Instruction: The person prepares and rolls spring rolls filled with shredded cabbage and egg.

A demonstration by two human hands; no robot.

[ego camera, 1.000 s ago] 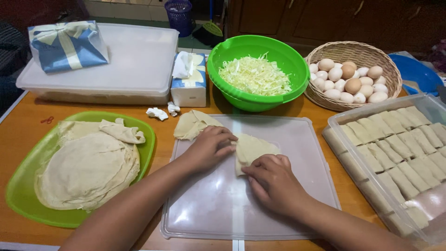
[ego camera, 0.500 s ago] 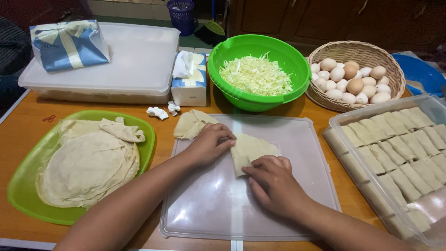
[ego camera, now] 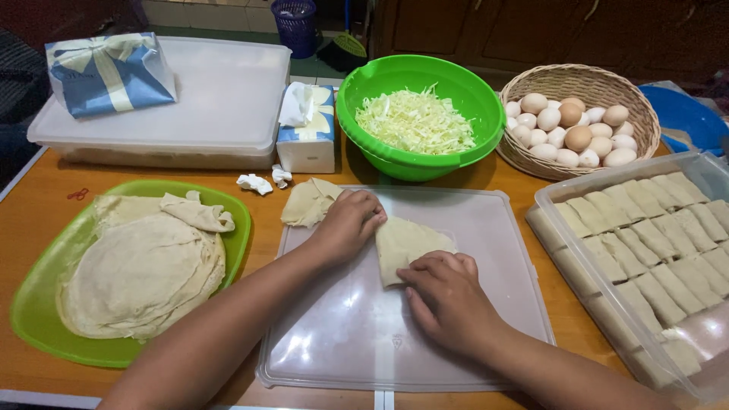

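Clear lidded box [ego camera: 220, 99] at tabletop's far left; blue ribboned parcel [ego camera: 106, 72] on it, tissue box [ego camera: 311, 129] beside. Tub of rolls [ego camera: 645, 250] cut off right. Wrapper [ego camera: 410, 243] on lid [ego camera: 425, 342]: left hand [ego camera: 349, 224], right hand [ego camera: 448, 296] fingers press flat; filling hidden.

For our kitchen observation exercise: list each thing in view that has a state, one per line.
Wrapper: folded, under both hands.
Green bowl: holds shredded cabbage.
Basket: full of eggs.
Clear box: open, rows of rolls.
Green tray: stacked wrappers.
Tissue box: open.
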